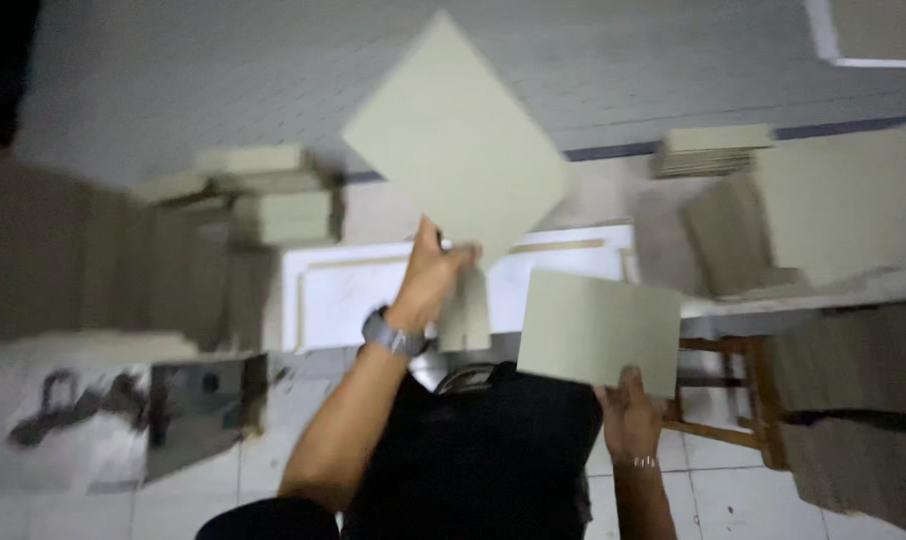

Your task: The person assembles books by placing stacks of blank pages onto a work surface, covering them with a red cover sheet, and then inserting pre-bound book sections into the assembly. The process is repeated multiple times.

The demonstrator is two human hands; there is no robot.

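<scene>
Left hand (435, 272), centre frame, pinches corner of large grey-green board (458, 135) raised toward upper centre. Right hand (628, 410), lower right, grips bottom edge of smaller grey board (598, 330). Hands apart, each clamped on own board. Board stacks (263, 190) upper left, more (711, 150) upper right. Wooden stool (733, 395) right. No containers discernible.
</scene>
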